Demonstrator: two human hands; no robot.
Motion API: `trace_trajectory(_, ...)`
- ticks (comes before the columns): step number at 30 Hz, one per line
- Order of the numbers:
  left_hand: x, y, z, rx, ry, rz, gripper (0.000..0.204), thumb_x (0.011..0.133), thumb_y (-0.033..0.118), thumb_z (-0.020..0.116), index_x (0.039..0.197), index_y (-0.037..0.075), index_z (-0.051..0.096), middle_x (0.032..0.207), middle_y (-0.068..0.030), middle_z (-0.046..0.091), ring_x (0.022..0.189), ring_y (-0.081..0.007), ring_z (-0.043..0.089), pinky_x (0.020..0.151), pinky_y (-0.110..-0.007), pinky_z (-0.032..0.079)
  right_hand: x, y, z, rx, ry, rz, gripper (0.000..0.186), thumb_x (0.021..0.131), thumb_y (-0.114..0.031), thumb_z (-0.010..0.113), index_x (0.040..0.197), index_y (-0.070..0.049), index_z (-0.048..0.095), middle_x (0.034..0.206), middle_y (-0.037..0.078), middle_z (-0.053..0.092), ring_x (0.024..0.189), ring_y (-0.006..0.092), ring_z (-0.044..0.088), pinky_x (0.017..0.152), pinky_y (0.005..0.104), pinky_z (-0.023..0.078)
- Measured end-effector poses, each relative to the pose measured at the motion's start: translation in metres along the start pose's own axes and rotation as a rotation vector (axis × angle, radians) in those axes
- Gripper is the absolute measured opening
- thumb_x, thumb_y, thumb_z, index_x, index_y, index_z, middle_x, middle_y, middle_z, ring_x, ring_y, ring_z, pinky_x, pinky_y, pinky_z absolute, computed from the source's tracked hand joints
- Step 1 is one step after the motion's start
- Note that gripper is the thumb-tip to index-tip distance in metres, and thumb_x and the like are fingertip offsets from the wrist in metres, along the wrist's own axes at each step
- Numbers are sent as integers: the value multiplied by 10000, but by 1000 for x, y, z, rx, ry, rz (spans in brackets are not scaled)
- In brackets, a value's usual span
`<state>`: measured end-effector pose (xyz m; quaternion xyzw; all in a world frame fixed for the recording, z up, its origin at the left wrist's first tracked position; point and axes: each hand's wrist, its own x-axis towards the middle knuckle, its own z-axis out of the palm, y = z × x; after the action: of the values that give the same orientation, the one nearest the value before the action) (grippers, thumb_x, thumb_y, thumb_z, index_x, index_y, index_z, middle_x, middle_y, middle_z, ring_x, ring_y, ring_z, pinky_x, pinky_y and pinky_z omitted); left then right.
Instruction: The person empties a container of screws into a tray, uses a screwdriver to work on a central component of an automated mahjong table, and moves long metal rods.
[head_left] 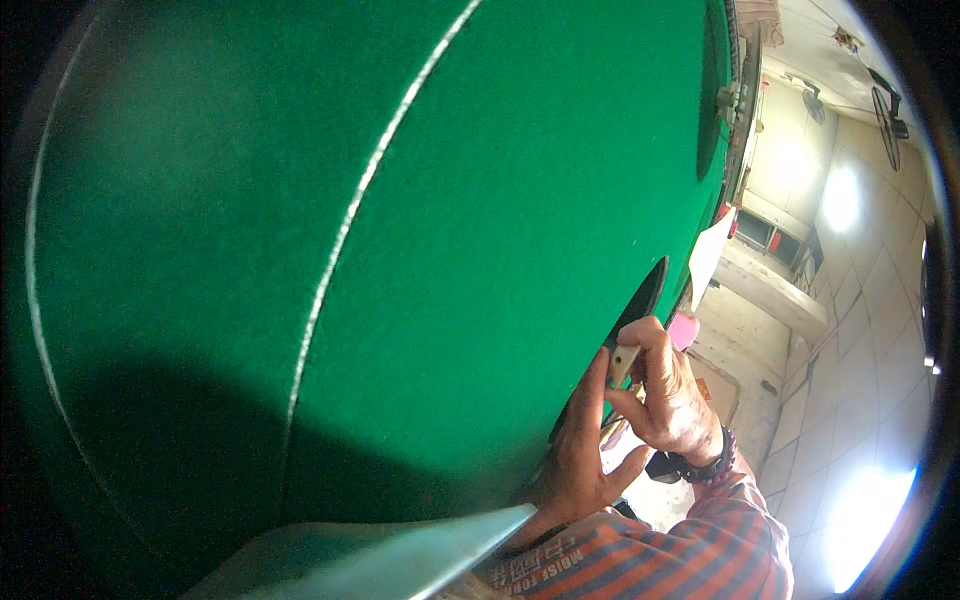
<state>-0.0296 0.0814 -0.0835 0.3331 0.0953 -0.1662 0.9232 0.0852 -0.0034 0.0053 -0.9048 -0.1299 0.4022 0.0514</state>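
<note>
A broad sheet of green felt-like cloth (500, 200) fills the left and middle, marked with a curved white line (352, 205). At its right edge my left hand (583, 440) lies against the cloth, fingers stretched and thumb apart. My right hand (660, 390) pinches a small cream block (622, 362) with a dark round hole, close to the left fingertips. What the block belongs to is hidden by the fingers. Just beyond the hands is a narrow dark shape (648, 290) on the cloth, its kind unclear.
A white sheet (708, 255) and a pink item (684, 331) sit beyond the cloth's right edge. Wall fans (886, 125) hang in the room behind. A blurred pale teal panel (400, 555) crosses the lower edge, and a dark shadow (190, 430) covers the lower left cloth.
</note>
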Motion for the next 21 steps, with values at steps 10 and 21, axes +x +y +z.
trace_trajectory(10,-1,13,8,-1,16,35,947,804,153,711,1495,-89,110,1457,-315,311,1378,-401,347,1143,-451,276,-19,9,5,159,39,93,611,810,-152,785,1243,-7,379,917,109,535,673,193,534,598,317,455)
trace_trajectory(21,1,23,9,40,71,67,902,788,157,732,1472,-84,196,1423,-293,363,1326,-413,404,1107,-469,335,-27,12,14,267,119,104,610,830,-148,771,1271,-38,365,903,75,535,714,152,512,623,300,452)
